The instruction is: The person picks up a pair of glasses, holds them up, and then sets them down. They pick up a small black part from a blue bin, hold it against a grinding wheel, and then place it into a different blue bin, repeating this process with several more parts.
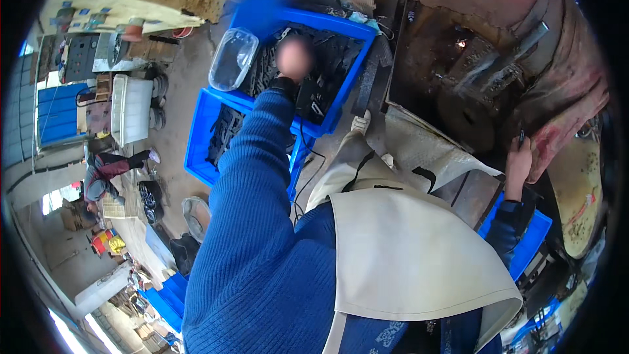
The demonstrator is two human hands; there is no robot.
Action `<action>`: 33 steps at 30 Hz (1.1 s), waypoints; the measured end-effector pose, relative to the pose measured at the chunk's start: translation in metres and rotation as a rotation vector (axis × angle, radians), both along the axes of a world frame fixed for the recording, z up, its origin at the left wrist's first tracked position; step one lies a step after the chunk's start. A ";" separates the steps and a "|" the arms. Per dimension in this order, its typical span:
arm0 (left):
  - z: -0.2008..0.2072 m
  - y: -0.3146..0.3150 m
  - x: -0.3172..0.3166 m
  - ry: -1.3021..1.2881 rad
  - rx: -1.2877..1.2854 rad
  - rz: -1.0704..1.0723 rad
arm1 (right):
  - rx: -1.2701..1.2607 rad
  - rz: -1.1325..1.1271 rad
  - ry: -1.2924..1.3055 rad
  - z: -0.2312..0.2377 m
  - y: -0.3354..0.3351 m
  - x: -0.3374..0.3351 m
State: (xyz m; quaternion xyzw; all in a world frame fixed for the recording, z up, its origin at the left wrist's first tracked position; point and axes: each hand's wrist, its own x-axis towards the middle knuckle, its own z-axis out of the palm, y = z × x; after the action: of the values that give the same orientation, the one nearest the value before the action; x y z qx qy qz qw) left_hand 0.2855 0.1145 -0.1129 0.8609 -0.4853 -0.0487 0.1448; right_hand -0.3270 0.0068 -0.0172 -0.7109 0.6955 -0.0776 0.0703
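My left hand is stretched out over a blue crate filled with dark, narrow metal pieces. A blur hides its fingers, so whether it grips anything does not show. My right hand is closed around a small dark piece that sticks up past the fingers. Beside that hand hangs a stained red cloth, at the edge of a wet, rusty machine housing with a round wheel inside. A clear plastic tub rests at the crate's left rim.
A black box with a cable lies in the crate. Another blue crate with dark pieces stands nearer left. Below my right arm is a blue bin. A co-worker bends over at the far left, near a white tub.
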 end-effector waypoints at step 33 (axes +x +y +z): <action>0.174 -0.008 -0.152 1.765 -0.577 0.114 | 0.409 -0.146 -0.572 -0.008 -0.010 -0.009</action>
State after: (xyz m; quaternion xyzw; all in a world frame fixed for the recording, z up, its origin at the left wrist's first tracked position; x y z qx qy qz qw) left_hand 0.1336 0.1069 0.0609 0.4654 -0.1499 -0.5559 0.6723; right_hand -0.3355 -0.0032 -0.0249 -0.5800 0.6977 -0.1375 0.3974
